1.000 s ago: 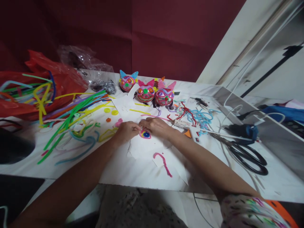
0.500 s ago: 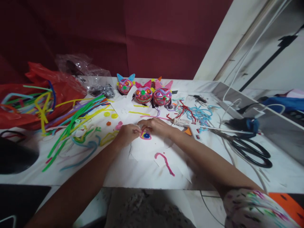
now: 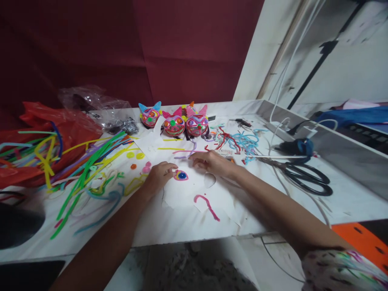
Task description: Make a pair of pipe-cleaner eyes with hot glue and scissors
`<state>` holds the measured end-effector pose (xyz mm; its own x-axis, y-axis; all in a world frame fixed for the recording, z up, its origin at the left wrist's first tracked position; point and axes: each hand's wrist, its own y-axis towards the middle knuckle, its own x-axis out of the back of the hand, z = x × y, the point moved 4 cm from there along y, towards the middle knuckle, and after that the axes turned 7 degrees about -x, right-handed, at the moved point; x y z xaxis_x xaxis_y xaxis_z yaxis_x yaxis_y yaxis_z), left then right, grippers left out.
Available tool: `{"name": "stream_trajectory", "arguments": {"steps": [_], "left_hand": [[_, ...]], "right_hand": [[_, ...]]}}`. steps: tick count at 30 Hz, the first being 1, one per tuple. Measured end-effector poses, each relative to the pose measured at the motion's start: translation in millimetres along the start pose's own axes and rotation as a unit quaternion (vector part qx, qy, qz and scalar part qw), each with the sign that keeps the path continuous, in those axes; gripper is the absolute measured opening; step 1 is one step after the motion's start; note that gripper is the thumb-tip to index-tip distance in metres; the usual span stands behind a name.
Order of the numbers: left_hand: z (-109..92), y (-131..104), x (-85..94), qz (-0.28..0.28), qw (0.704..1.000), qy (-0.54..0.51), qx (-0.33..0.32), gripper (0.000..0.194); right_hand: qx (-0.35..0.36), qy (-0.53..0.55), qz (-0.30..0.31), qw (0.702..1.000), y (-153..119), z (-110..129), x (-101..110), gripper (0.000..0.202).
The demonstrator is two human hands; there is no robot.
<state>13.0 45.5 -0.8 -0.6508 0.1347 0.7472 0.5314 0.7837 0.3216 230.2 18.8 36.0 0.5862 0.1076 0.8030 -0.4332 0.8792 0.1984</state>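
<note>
On the white paper lies an eye-shaped piece point(image 3: 182, 175) with a blue centre, a yellow part and a pink outline. My left hand point(image 3: 160, 176) is at its left end, thumb and forefinger pinched close to the tip; whether they grip it is hard to see. Just above and right of the piece, my right hand point(image 3: 208, 162) hovers with curled fingers, apart from it; its fingertips are too small to read. A curved pink pipe cleaner point(image 3: 207, 206) lies nearer the table's front edge.
Three decorated cat-like heads point(image 3: 174, 123) stand at the back, with another partly behind. Pipe cleaners point(image 3: 87, 169) and a red bag point(image 3: 27, 117) are on the left. Black-handled scissors point(image 3: 306, 173), a glue gun point(image 3: 295, 148) and red and blue scraps point(image 3: 239, 141) are on the right.
My right hand has moved away from the eye-shaped piece, up and to the right. My left hand stays at its left end. The camera view has shifted and tilted slightly.
</note>
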Motion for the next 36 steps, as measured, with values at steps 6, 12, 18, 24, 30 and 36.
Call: {"name": "stream_trajectory", "arguments": {"steps": [6,12,18,24,30,36], "left_hand": [[-3.2,-1.5,-0.9,0.025,0.999,0.011,-0.025,0.029],[-0.3,-2.4,-3.9,0.027,0.998,0.021,-0.043,0.031],[0.9,-3.7,-4.3,0.028,0.998,0.02,-0.045,0.03],[0.6,-3.9,-4.9,0.038,0.998,0.031,-0.04,0.029],[0.7,-4.0,-6.4,0.046,0.998,0.036,-0.025,0.03],[-3.5,-5.4,-5.9,0.046,0.998,0.038,-0.027,0.03]], "right_hand": [[-0.029,0.035,-0.068,0.997,-39.2,-10.1,24.6,0.031],[-0.086,0.13,-0.139,0.978,-56.3,-33.4,38.7,0.031],[-0.108,0.164,-0.16,0.967,-60.7,-41.8,40.0,0.035],[-0.112,0.154,-0.158,0.969,-61.6,-44.2,38.0,0.033],[-0.105,0.118,-0.151,0.976,-62.1,-42.1,35.8,0.034],[-0.108,0.119,-0.142,0.977,-62.9,-43.7,32.0,0.033]]}}
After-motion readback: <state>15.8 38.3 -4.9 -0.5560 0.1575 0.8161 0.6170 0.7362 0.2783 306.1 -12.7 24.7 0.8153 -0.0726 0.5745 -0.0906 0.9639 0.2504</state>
